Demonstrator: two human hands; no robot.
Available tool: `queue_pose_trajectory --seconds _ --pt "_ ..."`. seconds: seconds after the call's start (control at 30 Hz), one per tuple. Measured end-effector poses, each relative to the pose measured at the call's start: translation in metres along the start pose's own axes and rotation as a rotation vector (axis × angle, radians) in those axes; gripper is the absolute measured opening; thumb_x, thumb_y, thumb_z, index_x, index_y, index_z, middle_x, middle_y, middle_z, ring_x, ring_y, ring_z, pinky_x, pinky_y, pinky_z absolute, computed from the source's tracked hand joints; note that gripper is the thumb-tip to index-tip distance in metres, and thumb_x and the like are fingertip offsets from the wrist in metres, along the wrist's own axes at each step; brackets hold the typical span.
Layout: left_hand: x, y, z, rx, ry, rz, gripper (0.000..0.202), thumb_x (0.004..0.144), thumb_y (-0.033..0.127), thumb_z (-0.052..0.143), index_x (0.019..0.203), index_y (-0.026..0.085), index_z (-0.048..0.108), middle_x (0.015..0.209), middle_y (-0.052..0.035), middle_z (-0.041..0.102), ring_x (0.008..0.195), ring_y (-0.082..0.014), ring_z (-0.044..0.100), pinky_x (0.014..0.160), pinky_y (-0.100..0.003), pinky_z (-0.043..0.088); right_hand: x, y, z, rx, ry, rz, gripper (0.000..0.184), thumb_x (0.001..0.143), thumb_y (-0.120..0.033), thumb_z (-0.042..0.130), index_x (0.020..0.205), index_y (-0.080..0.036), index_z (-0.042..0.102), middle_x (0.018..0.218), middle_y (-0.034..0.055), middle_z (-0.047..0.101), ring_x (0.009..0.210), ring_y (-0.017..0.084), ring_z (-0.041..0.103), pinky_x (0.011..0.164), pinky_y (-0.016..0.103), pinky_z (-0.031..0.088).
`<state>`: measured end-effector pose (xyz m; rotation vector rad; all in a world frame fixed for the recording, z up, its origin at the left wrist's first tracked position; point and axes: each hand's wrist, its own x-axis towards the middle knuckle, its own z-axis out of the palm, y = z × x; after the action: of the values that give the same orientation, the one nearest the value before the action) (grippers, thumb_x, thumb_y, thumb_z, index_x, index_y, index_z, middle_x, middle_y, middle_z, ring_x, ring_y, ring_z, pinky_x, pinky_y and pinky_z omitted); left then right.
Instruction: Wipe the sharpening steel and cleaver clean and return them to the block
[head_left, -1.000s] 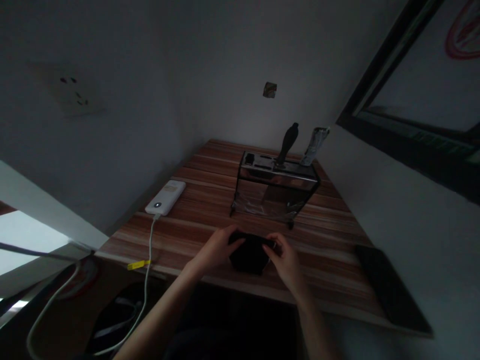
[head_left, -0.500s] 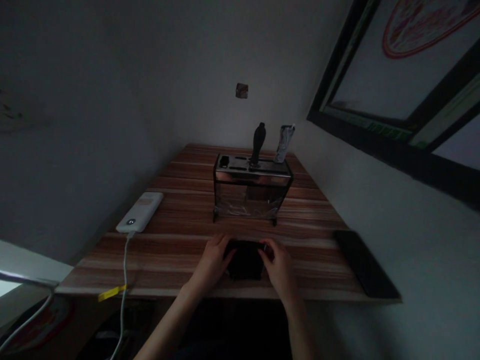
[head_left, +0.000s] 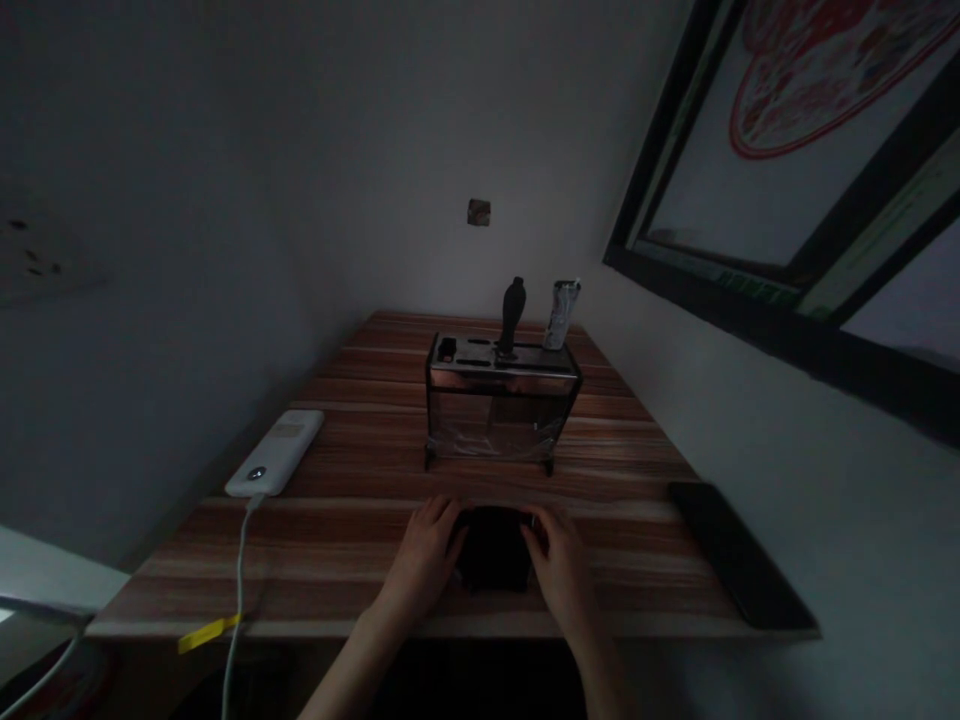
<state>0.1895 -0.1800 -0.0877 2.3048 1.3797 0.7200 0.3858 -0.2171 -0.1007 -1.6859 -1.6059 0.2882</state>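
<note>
Near the table's front edge, a small flat black object (head_left: pixel 495 550) sits between my two hands; it is too dark to tell its kind. My left hand (head_left: pixel 426 552) grips its left side, thumb in front and fingers curled over the far corner. On the opposite side my right hand (head_left: pixel 556 556) pinches the right corner between thumb and fingers. Just beyond them stands a knife block (head_left: pixel 502 420) with a slotted metal top and clear front. A black handle (head_left: pixel 513 314) rises from its middle, and a plastic-wrapped handle (head_left: pixel 561 316) from its right end.
A white power bank (head_left: pixel 276 452) lies at the left with a white cable (head_left: pixel 241 570) bearing a yellow tag (head_left: pixel 210 633). At the right edge lies a black phone (head_left: pixel 739 555). Walls border the wood-grain table (head_left: pixel 360 440), and a framed picture (head_left: pixel 810 150) hangs at right.
The whole scene sits lower in the picture, as the head view has tilted up slightly. Both hands keep their hold on the black object, with little visible movement.
</note>
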Motion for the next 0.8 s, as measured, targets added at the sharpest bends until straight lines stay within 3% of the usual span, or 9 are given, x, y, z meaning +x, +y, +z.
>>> queue_pose_trajectory --seconds 0.2,0.37,0.47,0.53,0.63,0.8 --pt "0.000 0.002 0.002 0.047 0.020 0.013 0.028 0.085 0.011 0.049 0.109 0.020 0.060 0.109 -0.0084 0.062 0.100 -0.0257 0.058 0.089 -0.043 0.048 -0.002 0.007 0.007 -0.003 0.016 -0.006 0.022 0.084 -0.025 0.054 0.103 -0.023 0.064 0.103 0.0077 0.067 0.098 0.025 0.061 0.088 0.040 0.048" --pt "-0.001 0.000 0.004 0.064 0.059 0.039 0.030 0.084 0.010 0.050 0.110 0.021 0.060 0.112 -0.0088 0.062 0.103 -0.0257 0.059 0.090 -0.044 0.049 -0.004 0.014 0.015 -0.125 -0.010 -0.006 0.044 0.070 -0.030 0.073 0.112 -0.022 0.063 0.116 0.0112 0.063 0.109 0.032 0.057 0.092 0.045 0.046" --pt "-0.003 -0.003 -0.001 0.062 0.077 0.108 0.032 0.085 0.012 0.050 0.113 0.024 0.058 0.113 -0.0076 0.062 0.102 -0.0241 0.059 0.089 -0.042 0.050 -0.004 0.016 0.017 -0.148 -0.008 -0.018 0.042 0.068 -0.029 0.074 0.109 -0.023 0.064 0.113 0.0095 0.065 0.106 0.031 0.059 0.091 0.042 0.047" --pt "-0.002 -0.003 -0.012 0.080 0.078 0.196 0.033 0.084 0.012 0.051 0.114 0.026 0.057 0.112 -0.0065 0.063 0.102 -0.0233 0.059 0.089 -0.039 0.050 -0.004 0.019 0.020 -0.147 0.012 -0.032 0.038 0.067 -0.027 0.073 0.104 -0.024 0.065 0.110 0.0081 0.066 0.104 0.030 0.060 0.089 0.040 0.048" --pt "0.008 0.006 -0.044 0.133 0.081 0.363 0.032 0.084 0.012 0.051 0.111 0.026 0.057 0.108 -0.0053 0.065 0.098 -0.0222 0.060 0.086 -0.036 0.050 -0.003 0.026 0.025 -0.144 0.043 -0.058 0.036 0.063 -0.024 0.075 0.098 -0.026 0.066 0.108 0.0075 0.066 0.101 0.030 0.061 0.085 0.037 0.049" --pt "0.046 0.051 -0.108 0.231 0.158 0.550 0.027 0.088 0.015 0.046 0.110 0.027 0.058 0.108 -0.0050 0.065 0.096 -0.0212 0.059 0.087 -0.035 0.046 -0.002 0.029 0.031 -0.124 0.077 -0.097 0.040 0.053 -0.012 0.077 0.088 -0.026 0.064 0.100 0.0066 0.067 0.095 0.030 0.062 0.082 0.036 0.049"
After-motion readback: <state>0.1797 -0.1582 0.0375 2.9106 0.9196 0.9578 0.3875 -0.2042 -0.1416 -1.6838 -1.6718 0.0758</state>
